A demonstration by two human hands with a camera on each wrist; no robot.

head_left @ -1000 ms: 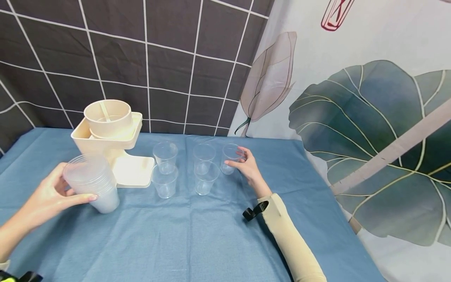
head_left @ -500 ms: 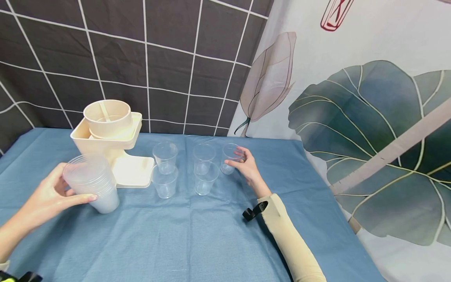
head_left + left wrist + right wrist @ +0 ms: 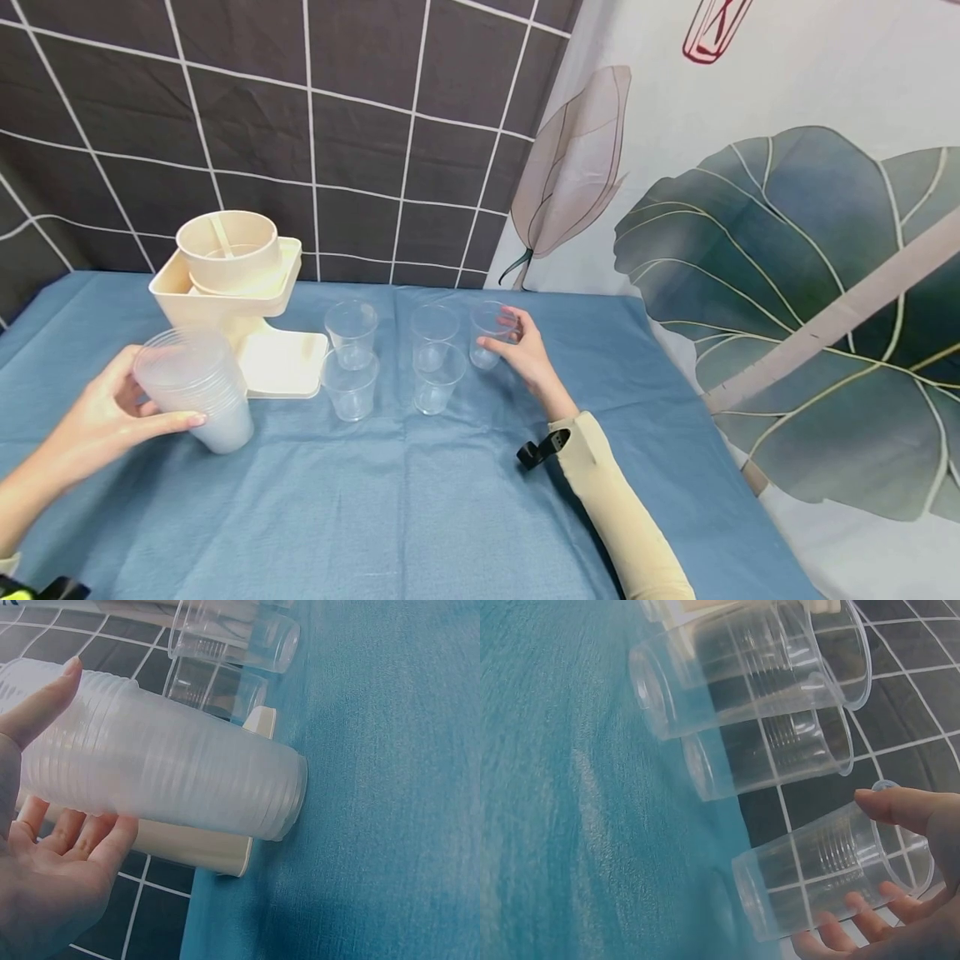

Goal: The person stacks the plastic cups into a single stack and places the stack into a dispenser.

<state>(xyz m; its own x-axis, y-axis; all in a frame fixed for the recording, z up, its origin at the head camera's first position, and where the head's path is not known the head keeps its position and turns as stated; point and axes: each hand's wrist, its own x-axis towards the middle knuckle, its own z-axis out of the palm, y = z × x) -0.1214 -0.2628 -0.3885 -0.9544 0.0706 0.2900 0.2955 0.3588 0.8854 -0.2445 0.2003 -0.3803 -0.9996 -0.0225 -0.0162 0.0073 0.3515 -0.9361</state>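
My left hand [image 3: 112, 414] grips a nested stack of frosted plastic cups [image 3: 201, 392], thumb on the near side. The stack leans in the head view, its base low by the cloth in the left wrist view. At the back right, my right hand [image 3: 527, 357] holds a single clear plastic cup [image 3: 482, 340] near its rim. In the right wrist view the thumb touches that cup's [image 3: 814, 874] rim and the fingers lie along its other side. Several more clear cups [image 3: 438, 379] stand upright to its left, in front-and-back pairs.
A cream-coloured stand [image 3: 288, 367] with a tray and a round bowl on top is at the back left, behind the cup stack. Blue cloth [image 3: 420, 517] covers the table. A dark grid-patterned backdrop [image 3: 360, 142] and a leaf-print curtain [image 3: 787, 292] hang behind.
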